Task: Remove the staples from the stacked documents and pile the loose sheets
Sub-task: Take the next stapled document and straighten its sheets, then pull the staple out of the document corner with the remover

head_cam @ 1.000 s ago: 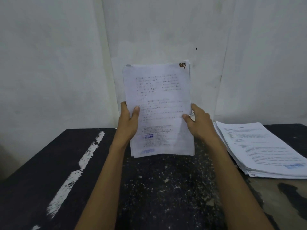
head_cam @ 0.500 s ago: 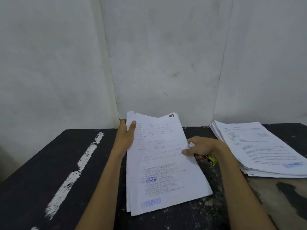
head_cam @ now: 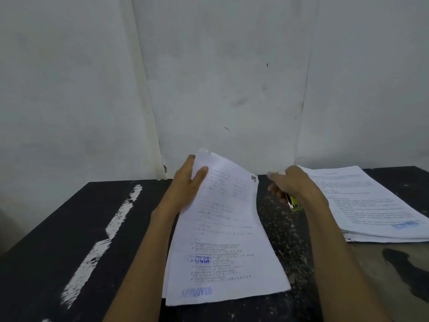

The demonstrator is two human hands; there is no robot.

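A stapled set of printed sheets [head_cam: 225, 238] with a blue "APPROVED" stamp lies on the dark table [head_cam: 69, 228], its far end lifted. My left hand [head_cam: 188, 184] grips the far left edge of that set, thumb on top. A brown mark sits at its far right corner [head_cam: 254, 178]. My right hand [head_cam: 292, 187] hovers just right of that corner, off the paper, its fingers curled round a small yellow-green and metal tool [head_cam: 293, 202], mostly hidden under the hand.
A thick stack of printed documents [head_cam: 371, 205] lies at the right, reaching the frame edge. A white paint streak [head_cam: 104, 233] crosses the table's left part. A pale wall [head_cam: 220, 77] rises directly behind the table.
The set came down from upright in both hands to lying on the table. My right hand let go of its right edge and moved right toward the big stack, tool in hand.
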